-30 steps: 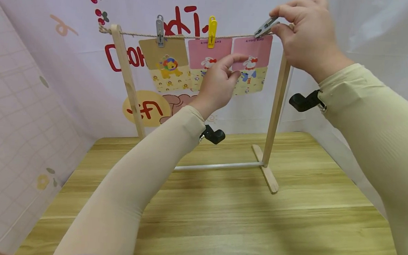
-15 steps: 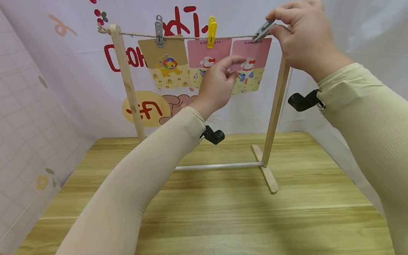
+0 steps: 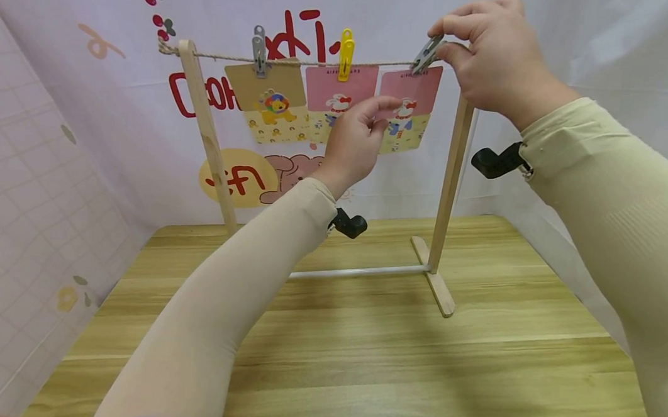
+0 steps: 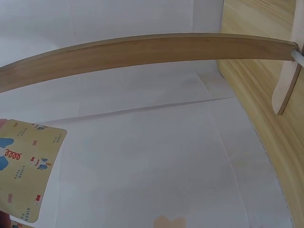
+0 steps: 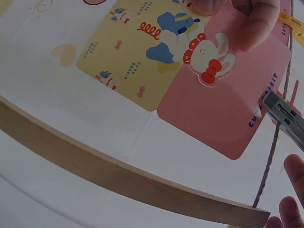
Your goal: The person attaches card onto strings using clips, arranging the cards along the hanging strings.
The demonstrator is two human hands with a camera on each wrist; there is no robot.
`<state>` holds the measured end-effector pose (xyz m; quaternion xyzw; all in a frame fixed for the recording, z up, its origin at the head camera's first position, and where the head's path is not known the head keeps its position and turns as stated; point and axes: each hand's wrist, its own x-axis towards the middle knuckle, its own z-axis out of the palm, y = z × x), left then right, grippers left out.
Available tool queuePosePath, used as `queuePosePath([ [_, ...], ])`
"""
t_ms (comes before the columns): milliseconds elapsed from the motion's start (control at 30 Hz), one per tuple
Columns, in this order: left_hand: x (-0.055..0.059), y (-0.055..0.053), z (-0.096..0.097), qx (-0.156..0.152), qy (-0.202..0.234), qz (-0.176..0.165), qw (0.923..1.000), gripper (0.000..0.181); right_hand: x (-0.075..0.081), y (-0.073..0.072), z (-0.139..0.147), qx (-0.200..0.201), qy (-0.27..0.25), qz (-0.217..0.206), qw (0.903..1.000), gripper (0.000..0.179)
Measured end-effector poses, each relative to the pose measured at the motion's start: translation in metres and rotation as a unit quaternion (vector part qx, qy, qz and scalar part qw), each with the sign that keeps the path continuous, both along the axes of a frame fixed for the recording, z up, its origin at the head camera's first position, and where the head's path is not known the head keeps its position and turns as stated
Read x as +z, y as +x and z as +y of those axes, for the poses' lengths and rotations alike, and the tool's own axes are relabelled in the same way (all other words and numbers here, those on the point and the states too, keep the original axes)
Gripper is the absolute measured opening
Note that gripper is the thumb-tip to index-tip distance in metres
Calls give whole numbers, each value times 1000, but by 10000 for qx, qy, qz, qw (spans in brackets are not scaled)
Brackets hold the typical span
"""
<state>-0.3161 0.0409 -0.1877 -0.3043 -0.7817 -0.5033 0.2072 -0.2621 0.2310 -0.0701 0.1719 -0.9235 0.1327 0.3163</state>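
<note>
My right hand (image 3: 497,59) pinches a grey clothespin (image 3: 427,54) by its handle ends, with its tip over the twine line (image 3: 392,63) and the top edge of a pink-and-yellow rabbit card (image 3: 416,87). In the right wrist view that clothespin (image 5: 287,116) overlaps the card's printed top edge (image 5: 270,95). My left hand (image 3: 351,137) holds the same card near its left side, thumb and index finger in front of it. Left of it, a yellow clothespin (image 3: 346,55) carries a second rabbit card (image 3: 341,80), and another grey clothespin (image 3: 259,52) carries a brown lion card (image 3: 261,88).
The twine spans a wooden stand with a left post (image 3: 205,120), a right post (image 3: 451,177) and a white crossbar (image 3: 361,271). It stands on a wood-grain table (image 3: 360,361). A printed white cloth (image 3: 208,7) hangs behind.
My right hand has moved slightly left and tipped the clothespin steeper. The right card and line have sunk a little. My left hand has shifted slightly down.
</note>
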Motion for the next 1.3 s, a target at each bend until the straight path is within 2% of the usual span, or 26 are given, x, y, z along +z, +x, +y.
queuePosePath([
  [167, -1, 0, 0, 13, -18, 233, 9997, 32, 0, 1, 0, -36, 24, -98, 9999, 34],
  [333, -1, -1, 1, 65, 0, 328, 9994, 32, 0, 1, 0, -27, 38, -130, 9999, 34],
  [767, -1, -1, 3, 17, 49, 201, 9998, 31, -1, 2, 1, 48, 85, -274, 9996, 33],
  [1000, -4, -1, 4, -32, 98, 357, 9993, 31, -3, 3, 2, 96, -18, -387, 9992, 33],
  [1300, -4, -2, 3, -45, 144, 375, 9992, 31, -3, 1, 2, 256, -93, -337, 9991, 32],
])
